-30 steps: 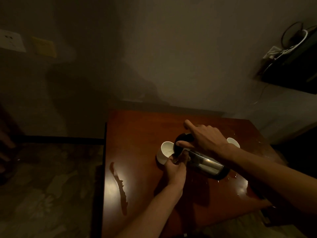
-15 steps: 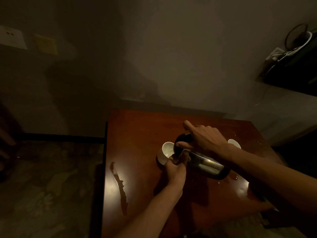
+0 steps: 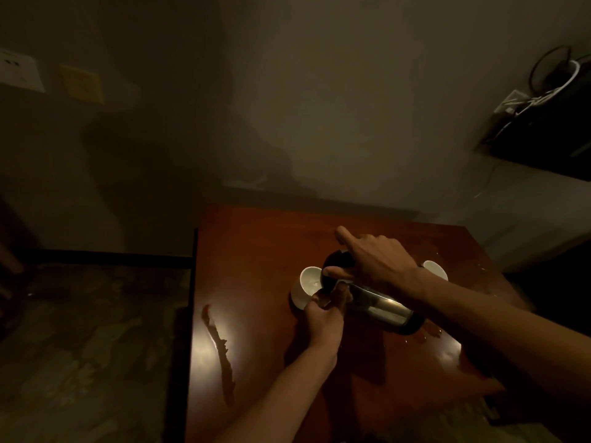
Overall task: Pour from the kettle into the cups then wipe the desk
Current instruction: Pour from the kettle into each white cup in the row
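Steel kettle [image 3: 379,303] tipped by right hand [image 3: 377,262] over near cup [image 3: 308,282], left hand [image 3: 324,318] gripping it. Far cup [image 3: 435,269], puddled table [image 3: 256,251]: wiping remains.

Both forearms are bare to the frame edge, left hand [image 3: 324,318] and right hand [image 3: 377,263] ungloved, without rings.

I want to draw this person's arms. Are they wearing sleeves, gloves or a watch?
No sleeves show: both forearms are bare right down to the picture's edge. The left hand and right hand wear no gloves, and I see no watch, bracelet or rings. The room is dim, so something very small could be missed.
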`<state>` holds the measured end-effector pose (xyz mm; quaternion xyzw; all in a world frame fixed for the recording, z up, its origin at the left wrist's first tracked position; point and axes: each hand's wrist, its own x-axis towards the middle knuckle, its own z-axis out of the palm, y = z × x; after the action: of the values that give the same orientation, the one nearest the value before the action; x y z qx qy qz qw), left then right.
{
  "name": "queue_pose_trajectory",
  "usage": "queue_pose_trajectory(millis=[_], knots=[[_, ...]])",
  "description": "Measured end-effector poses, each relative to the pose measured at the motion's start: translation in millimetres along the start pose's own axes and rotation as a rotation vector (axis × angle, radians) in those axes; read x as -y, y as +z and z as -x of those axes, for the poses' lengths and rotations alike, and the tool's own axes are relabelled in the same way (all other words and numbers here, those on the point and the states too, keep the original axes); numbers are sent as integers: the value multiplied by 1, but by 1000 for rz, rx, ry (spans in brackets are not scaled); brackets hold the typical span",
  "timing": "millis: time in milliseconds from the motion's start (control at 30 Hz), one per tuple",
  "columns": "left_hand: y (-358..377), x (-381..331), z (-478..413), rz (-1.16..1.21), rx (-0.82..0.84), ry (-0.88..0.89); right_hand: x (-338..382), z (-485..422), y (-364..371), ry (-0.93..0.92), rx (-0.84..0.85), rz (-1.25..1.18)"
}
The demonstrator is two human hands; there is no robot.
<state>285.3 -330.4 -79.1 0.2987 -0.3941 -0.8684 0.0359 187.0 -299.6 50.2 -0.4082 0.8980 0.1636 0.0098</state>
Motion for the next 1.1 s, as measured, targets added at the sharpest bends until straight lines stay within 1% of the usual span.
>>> queue_pose_trajectory(millis=[133,267,467,633,833,967,1100], knots=[[1,0,0,-27,-18,14,-1,-1,1,-1,2,-2],[0,-1,0,-16,1,4,-2,1,2,-5,-6,7],[-1,-1,-2,-78,1,6,-6,8,5,11,-36,-20],[-1,-3,1,-111,26,48,-10,17,5,37,-63,-97],[1,-7,4,-164,5,132,-18,29,7,65,-121,-201],[3,-12,3,-157,8,143,-22,33,10,87,-173,-277],[7,-19,2,-205,10,172,-28,40,13,116,-228,-347]])
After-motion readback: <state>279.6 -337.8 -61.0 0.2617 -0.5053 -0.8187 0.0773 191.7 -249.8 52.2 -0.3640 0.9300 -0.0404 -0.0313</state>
